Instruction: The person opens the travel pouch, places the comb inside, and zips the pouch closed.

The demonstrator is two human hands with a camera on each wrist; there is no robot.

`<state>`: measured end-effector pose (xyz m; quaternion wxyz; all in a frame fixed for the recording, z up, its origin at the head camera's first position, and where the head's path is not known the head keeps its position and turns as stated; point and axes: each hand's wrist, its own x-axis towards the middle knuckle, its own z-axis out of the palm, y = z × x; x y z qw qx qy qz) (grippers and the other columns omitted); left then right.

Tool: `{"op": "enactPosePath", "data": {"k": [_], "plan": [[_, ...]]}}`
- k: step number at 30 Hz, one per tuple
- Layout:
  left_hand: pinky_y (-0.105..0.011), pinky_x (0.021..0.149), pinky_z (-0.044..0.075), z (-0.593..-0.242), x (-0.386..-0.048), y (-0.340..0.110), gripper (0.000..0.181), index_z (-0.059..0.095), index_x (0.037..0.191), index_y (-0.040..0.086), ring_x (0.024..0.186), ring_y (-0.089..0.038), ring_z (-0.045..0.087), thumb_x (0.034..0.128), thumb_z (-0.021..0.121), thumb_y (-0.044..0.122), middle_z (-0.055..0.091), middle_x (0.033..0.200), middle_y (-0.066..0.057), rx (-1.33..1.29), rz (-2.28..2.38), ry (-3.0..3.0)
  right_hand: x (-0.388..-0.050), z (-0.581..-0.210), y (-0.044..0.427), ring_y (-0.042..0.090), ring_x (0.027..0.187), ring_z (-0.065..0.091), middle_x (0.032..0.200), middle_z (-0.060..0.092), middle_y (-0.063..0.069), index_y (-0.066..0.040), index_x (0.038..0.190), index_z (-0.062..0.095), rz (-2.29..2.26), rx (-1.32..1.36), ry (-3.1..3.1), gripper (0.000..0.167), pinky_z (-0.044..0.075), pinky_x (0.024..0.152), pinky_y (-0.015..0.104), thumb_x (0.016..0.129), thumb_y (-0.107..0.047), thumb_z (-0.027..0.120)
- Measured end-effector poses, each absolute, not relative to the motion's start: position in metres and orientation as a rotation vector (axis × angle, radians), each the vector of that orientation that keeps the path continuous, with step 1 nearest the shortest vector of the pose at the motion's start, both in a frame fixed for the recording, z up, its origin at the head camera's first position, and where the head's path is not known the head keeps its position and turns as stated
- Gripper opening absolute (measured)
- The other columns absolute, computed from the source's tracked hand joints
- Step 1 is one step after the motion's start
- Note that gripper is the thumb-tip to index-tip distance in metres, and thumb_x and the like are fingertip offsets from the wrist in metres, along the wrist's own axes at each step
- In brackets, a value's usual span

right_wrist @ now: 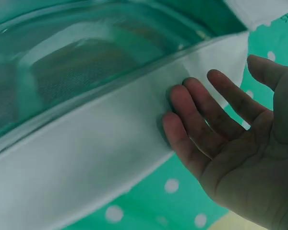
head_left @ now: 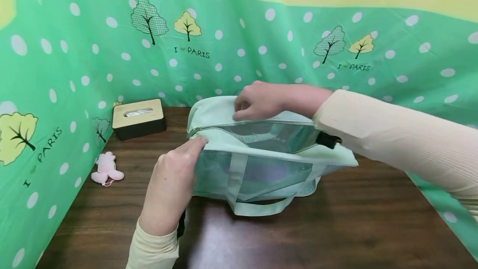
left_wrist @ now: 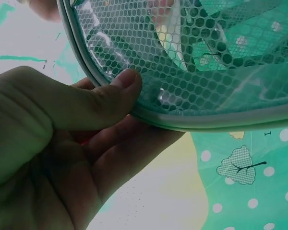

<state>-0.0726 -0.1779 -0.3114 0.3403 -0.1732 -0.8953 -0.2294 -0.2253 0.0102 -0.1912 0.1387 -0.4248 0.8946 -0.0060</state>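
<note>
One mint-green mesh bag (head_left: 261, 177) stands on the bench (head_left: 336, 227), at its middle, with the top parted along one zip (head_left: 196, 131). One handle strap (head_left: 238, 173) hangs in a loop down its near side; one purple area shows faintly through the mesh.

Two hands are at the bag. The grip of the left hand (head_left: 173, 177) is clamped on the piped edge at the bag's left end, thumb on one face and fingers on the other. The grip of the right hand (head_left: 261, 99) is apart, fingers loosely bent beside the rear top panel; whether the fingertips touch it cannot be told. Two cream sleeves (head_left: 384, 136) cover the forearms.

Left of the bag are two items: one tissue box (head_left: 145, 127) with a wood-tone lid and, nearer, one pink plush toy (head_left: 107, 167). One green dotted curtain (head_left: 246, 36) rises behind, bearing three "PARIS" inscriptions.
</note>
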Motion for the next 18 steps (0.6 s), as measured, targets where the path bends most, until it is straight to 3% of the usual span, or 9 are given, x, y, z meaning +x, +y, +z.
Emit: {"op": "enactPosePath", "data": {"k": [5,7,12,18], "plan": [[-0.048,0.076,0.062,-0.313,-0.073,-0.176,0.045,0.07,0.112,-0.002,0.1,-0.034,0.076,0.0782,0.062,-0.03,0.075,0.114,-0.017,-0.448,-0.574,-2.319,-0.226,-0.201,-0.033,0.012,0.065,0.049,0.062,0.05,-0.006,-0.014,0.071,0.062,0.062,-1.185,2.565,0.043,0.041,0.066,0.028,0.104,-0.04,0.055],[-0.048,0.076,0.062,-0.313,-0.073,-0.175,0.043,0.07,0.111,-0.001,0.099,-0.033,0.076,0.0788,0.063,-0.029,0.075,0.114,-0.017,-0.447,-0.57,-2.319,-0.225,-0.205,-0.048,0.011,0.06,0.051,0.057,0.05,-0.006,-0.014,0.065,0.057,0.059,-1.12,2.564,0.05,0.041,0.064,0.027,0.103,-0.046,0.054],[-0.046,0.074,0.062,-0.314,-0.072,-0.173,0.039,0.07,0.109,-0.002,0.094,-0.03,0.076,0.0803,0.064,-0.027,0.075,0.111,-0.015,-0.446,-0.54,-2.318,-0.217,-0.213,-0.08,0.014,0.061,0.069,0.065,0.069,0.0,-0.013,0.075,0.065,0.112,-0.879,2.623,0.058,0.051,0.07,0.028,0.093,-0.068,0.059],[-0.046,0.064,0.06,-0.313,-0.073,-0.171,0.035,0.069,0.105,0.0,0.077,-0.03,0.073,0.0802,0.064,-0.025,0.074,0.101,-0.011,-0.415,-0.508,-2.315,-0.21,-0.219,-0.103,0.01,0.06,0.07,0.063,0.069,-0.003,-0.02,0.083,0.068,0.33,-0.693,2.738,0.063,0.052,0.068,0.032,0.079,-0.082,0.064]]}}
